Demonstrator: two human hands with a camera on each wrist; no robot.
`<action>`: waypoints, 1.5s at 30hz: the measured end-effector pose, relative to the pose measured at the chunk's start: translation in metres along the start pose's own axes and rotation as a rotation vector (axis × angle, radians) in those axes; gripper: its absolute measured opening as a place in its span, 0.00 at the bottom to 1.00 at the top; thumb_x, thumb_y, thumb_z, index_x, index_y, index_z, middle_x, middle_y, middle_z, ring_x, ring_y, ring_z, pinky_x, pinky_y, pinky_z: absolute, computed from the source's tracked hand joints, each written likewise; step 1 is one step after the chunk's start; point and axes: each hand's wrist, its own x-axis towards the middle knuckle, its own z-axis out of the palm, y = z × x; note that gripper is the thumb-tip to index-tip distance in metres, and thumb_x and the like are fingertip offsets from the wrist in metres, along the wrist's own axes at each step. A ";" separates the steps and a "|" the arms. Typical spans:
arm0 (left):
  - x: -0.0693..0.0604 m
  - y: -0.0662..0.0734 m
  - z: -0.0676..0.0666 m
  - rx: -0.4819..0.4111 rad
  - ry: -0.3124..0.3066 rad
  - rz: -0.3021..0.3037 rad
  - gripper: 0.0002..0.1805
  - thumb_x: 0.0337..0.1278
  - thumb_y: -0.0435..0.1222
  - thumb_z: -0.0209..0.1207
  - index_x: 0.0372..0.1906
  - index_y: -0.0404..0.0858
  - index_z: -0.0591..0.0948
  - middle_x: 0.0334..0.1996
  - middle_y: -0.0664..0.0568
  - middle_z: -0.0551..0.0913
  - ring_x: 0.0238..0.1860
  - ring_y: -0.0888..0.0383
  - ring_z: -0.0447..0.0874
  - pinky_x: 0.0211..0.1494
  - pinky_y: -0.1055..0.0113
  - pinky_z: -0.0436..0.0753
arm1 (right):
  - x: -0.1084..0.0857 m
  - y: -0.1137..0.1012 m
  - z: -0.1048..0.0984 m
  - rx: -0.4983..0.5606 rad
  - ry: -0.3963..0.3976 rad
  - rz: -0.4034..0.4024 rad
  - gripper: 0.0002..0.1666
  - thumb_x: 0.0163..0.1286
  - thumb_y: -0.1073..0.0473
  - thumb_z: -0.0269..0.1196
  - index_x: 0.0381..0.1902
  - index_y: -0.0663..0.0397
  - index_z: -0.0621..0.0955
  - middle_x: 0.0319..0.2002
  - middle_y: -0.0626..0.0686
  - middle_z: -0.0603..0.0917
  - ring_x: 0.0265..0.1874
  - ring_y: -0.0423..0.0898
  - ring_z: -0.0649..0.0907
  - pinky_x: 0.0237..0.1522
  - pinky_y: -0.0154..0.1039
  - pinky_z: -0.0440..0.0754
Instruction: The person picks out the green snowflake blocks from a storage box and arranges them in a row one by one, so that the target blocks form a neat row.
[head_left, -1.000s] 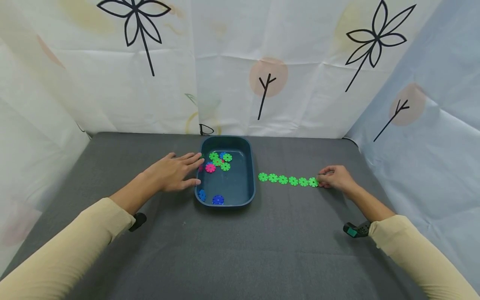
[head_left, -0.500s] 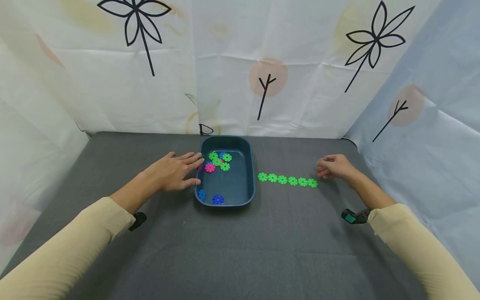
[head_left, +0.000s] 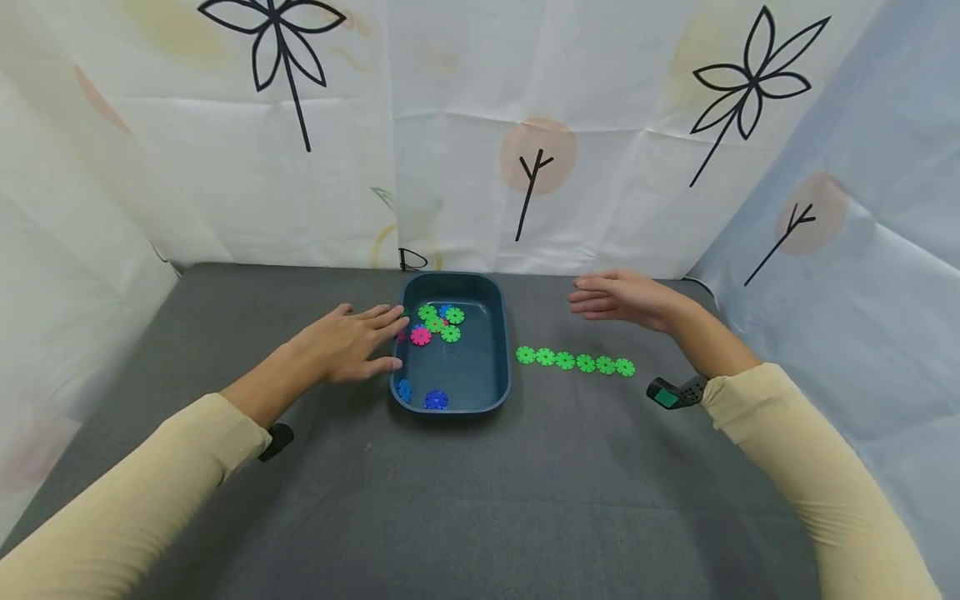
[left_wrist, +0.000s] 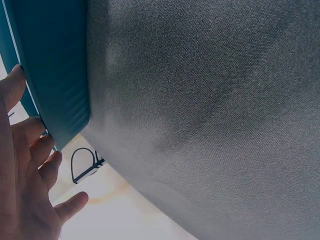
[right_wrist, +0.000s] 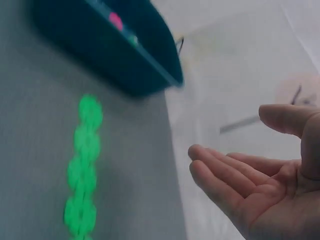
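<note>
My left hand [head_left: 348,342] rests its spread fingertips on the left rim of a dark blue tray [head_left: 471,408]; the left wrist view shows these fingers [left_wrist: 35,130] along the tray's edge [left_wrist: 60,65]. Green, pink and blue notched discs lie in the tray, among them a pink one [head_left: 421,336]. My right hand [head_left: 626,298] is raised behind the right part of a row of green discs [head_left: 565,360], holding nothing. In the right wrist view its fingers [right_wrist: 225,175] are extended, apart from the blurred green row [right_wrist: 85,142].
The grey cloth-covered table [head_left: 480,500] extends in front of the tray. Behind it hangs a pale curtain [head_left: 450,125] with plant drawings, and more fabric [head_left: 885,250] hangs at the right side. Two blue discs lie near the tray's front wall.
My right hand has left the right end of the green row, moving back and left, and its fingers have straightened. My left hand and the tray have stayed put.
</note>
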 end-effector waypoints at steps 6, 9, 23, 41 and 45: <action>0.000 -0.001 0.001 0.004 0.007 0.003 0.41 0.71 0.57 0.51 0.76 0.35 0.61 0.76 0.40 0.58 0.76 0.42 0.56 0.69 0.33 0.60 | 0.024 -0.023 0.034 0.102 -0.038 -0.027 0.36 0.82 0.54 0.49 0.76 0.70 0.54 0.71 0.71 0.64 0.70 0.61 0.68 0.70 0.54 0.65; 0.000 -0.001 0.003 0.002 0.003 0.005 0.41 0.71 0.57 0.51 0.76 0.35 0.61 0.76 0.40 0.58 0.76 0.42 0.56 0.69 0.33 0.60 | 0.036 -0.030 0.052 0.126 -0.052 -0.027 0.37 0.81 0.53 0.49 0.76 0.69 0.53 0.71 0.70 0.65 0.70 0.60 0.69 0.70 0.54 0.65; 0.001 0.000 0.003 0.000 0.006 -0.004 0.41 0.71 0.57 0.51 0.76 0.36 0.61 0.76 0.40 0.58 0.76 0.42 0.56 0.69 0.33 0.59 | 0.083 -0.033 0.110 0.131 -0.081 0.101 0.39 0.80 0.50 0.51 0.78 0.62 0.53 0.71 0.72 0.63 0.70 0.61 0.69 0.69 0.51 0.66; 0.002 0.000 0.001 0.004 0.015 0.005 0.40 0.70 0.58 0.51 0.76 0.36 0.62 0.76 0.40 0.59 0.76 0.42 0.56 0.68 0.33 0.61 | 0.111 -0.030 0.143 0.022 -0.008 0.186 0.34 0.79 0.53 0.53 0.75 0.63 0.59 0.66 0.72 0.70 0.63 0.62 0.76 0.63 0.52 0.75; 0.001 0.000 0.001 0.003 0.014 0.001 0.41 0.70 0.58 0.51 0.76 0.36 0.62 0.76 0.40 0.59 0.76 0.42 0.57 0.68 0.33 0.61 | 0.116 -0.032 0.148 0.002 0.015 0.169 0.29 0.80 0.60 0.49 0.73 0.65 0.62 0.64 0.71 0.73 0.61 0.62 0.78 0.61 0.52 0.76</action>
